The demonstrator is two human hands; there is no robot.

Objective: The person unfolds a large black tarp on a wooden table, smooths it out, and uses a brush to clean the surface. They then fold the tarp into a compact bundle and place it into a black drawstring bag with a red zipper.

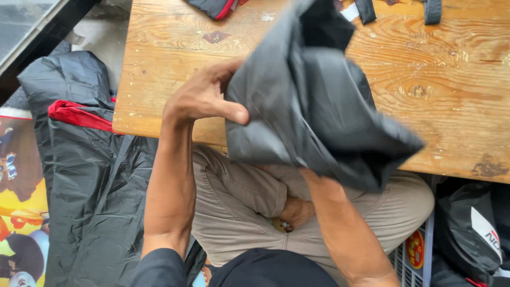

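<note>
the left hand (pixel 204 98) pinches the edge of a dark cloth (pixel 313 106) held up over the table (pixel 451 79), thumb on top. the right hand is hidden under the cloth, so its fingers can't be seen. the cloth looks soft, light and floppy, maybe a bit slippery; best to grab it by an edge.

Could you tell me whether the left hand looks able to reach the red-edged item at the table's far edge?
Probably yes: the left hand grips the grey bag above the table, and bare wood lies between it and the red-edged item.
</note>
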